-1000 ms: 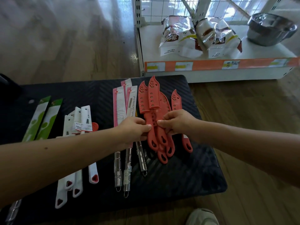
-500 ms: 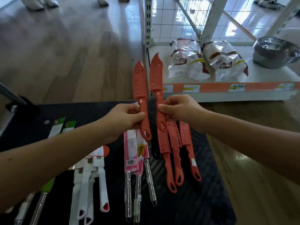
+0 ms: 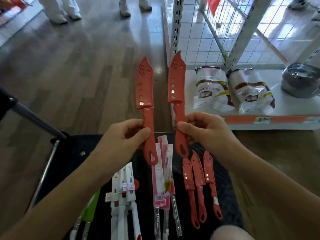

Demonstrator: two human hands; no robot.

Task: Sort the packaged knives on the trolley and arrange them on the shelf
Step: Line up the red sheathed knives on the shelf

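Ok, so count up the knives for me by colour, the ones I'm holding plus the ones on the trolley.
Red sheathed knives: 5 (1 in the left hand, 1 in the right hand, 3 on the trolley)
Pink-packed knives: 3
White knives: at least 3; they overlap, so the exact count is unclear
Green-packed knives: 2, partly hidden by the left arm
Total: at least 13

Both my forearms enter bare from the lower corners and converge toward the middle of the view. My left hand is held up at mid-frame, its fingers curled round the handle of a red knife, with the thumb laid across the near side. My right hand is level with it and grips a second red knife by the handle in the same way. The hands are near each other, not touching. Both wrists are roughly straight.
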